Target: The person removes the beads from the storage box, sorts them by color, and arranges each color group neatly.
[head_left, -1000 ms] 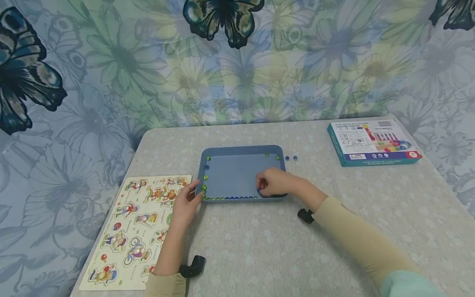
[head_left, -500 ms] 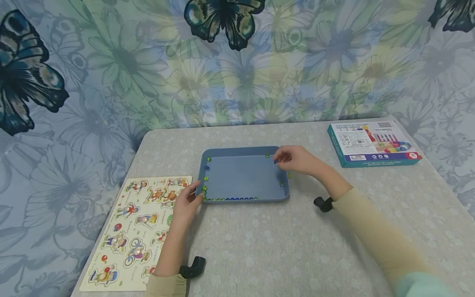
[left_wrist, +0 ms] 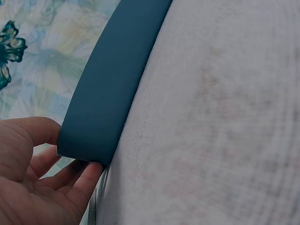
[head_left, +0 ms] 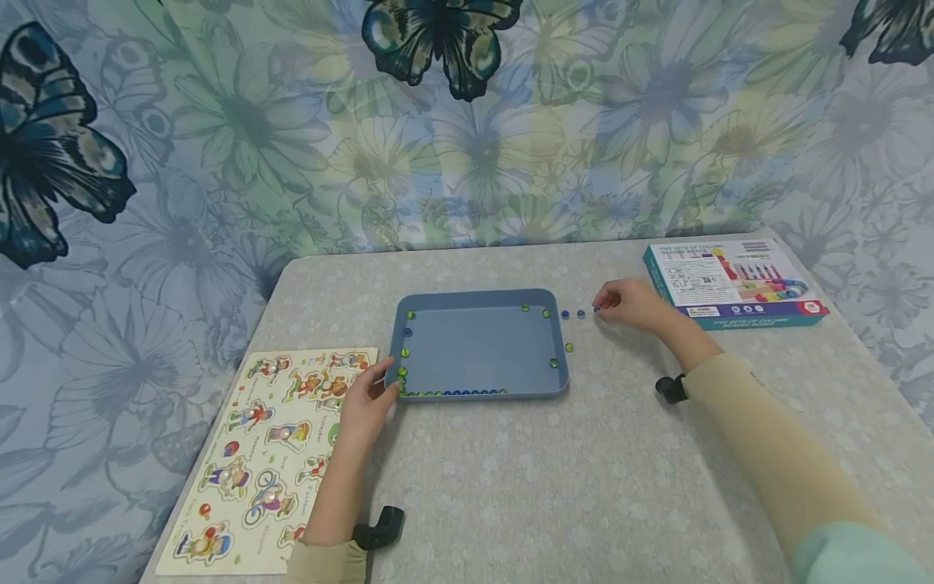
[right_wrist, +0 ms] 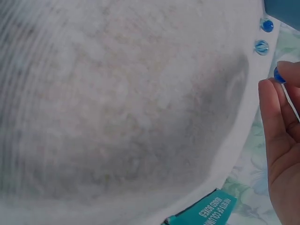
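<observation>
My left hand [head_left: 363, 412] grips the near left corner of a blue tray [head_left: 477, 345]; in the left wrist view its thumb and fingers are around the corner [left_wrist: 86, 136]. Between thumb and fingertips, my right hand [head_left: 633, 305] pinches a blue marble [right_wrist: 279, 75] over the table, right of the tray. Beside it lie a dark blue marble [right_wrist: 266, 25] and a striped blue marble [right_wrist: 261, 47]. A row of green and blue marbles [head_left: 467, 392] runs along the tray's near wall. Several more sit by its left side, and green marbles [head_left: 546, 313] by its right.
A green marble [head_left: 569, 348] lies outside the tray's right wall. On the left is a picture puzzle board [head_left: 255, 438], partly under my left arm. A flat teal-edged box [head_left: 737, 284] lies at the back right, close behind my right hand. A patterned curtain [head_left: 467, 162] hangs behind the table.
From the tray's near right corner, my right hand has moved up and out to the right, carrying a blue marble past the two blue ones. My left hand stays on the tray.
</observation>
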The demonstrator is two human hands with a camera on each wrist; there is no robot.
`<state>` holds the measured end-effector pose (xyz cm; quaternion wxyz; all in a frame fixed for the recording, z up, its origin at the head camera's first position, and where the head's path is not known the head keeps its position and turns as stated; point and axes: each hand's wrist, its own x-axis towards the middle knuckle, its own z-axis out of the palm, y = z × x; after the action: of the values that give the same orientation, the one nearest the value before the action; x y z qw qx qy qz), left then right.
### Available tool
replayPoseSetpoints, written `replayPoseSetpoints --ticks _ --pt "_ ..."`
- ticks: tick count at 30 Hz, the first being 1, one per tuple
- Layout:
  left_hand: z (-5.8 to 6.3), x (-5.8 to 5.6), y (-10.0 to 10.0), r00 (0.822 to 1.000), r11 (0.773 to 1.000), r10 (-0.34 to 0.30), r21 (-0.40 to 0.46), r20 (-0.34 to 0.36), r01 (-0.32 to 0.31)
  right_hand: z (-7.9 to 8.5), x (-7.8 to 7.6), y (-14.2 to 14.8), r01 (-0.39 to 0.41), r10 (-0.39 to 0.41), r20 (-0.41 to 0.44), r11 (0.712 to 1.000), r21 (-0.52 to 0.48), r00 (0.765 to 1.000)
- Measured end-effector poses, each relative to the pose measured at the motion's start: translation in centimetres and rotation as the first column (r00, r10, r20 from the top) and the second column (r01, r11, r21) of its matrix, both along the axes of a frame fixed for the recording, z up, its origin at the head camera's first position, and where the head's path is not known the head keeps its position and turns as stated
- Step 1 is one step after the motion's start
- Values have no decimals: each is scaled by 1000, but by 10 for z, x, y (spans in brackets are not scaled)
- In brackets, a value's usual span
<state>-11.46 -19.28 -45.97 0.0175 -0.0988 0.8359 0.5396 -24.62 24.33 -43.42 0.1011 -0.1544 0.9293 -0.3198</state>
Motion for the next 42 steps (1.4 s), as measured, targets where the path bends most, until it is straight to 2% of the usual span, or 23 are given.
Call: replayPoseSetpoints --ticks 6,10,23,31,42 --pt "-1 0 0 1000 1000 1 10 -6 -1 -6 -3 -2 35 -36 30 999 35 999" --pt "-1 0 0 1000 1000 -3 12 -3 3 -8 -5 -3 30 -32 46 998 52 998" --pt "4 -1 1 1000 1000 -1 6 5 1 -10 -5 -4 41 -42 9 995 94 999" --pt "4 0 1 1000 1000 -2 8 16 2 -12 -4 -5 43 -44 15 995 91 999" --pt "1 1 -1 1000 1000 -3 2 7 3 -9 6 -6 61 -62 17 997 52 998"
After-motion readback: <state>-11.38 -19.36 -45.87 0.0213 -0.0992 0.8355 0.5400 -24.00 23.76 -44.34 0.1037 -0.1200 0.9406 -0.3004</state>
